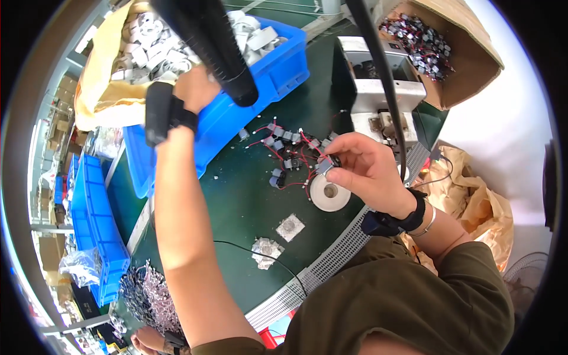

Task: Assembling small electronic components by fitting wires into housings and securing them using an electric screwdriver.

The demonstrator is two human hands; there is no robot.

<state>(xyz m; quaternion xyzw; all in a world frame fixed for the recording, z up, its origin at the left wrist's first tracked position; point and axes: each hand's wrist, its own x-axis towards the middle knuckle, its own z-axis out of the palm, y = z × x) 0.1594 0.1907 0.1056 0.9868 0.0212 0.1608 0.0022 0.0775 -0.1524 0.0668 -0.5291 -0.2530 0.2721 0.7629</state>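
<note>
My right hand [362, 168] pinches a small grey part with red wires [327, 163] between thumb and fingers, just above a white tape roll [329, 194]. Several more of these grey wired parts [287, 148] lie tangled on the dark green table [236, 201] to its left. My left hand [198, 89] reaches up to the rim of a blue bin [278, 65] filled with white plastic pieces [151, 50]. A black cable sleeve [216, 47] crosses in front and hides the fingers. Both wrists wear black bands.
A grey metal machine [384, 89] stands behind the wired parts, beside an open cardboard box [467, 53] of small components. Two flat silvery squares [290, 226] lie near the table's front edge. Blue bins [97, 236] and a heap of metal pieces [148, 290] are at left, by another person's hand [148, 340].
</note>
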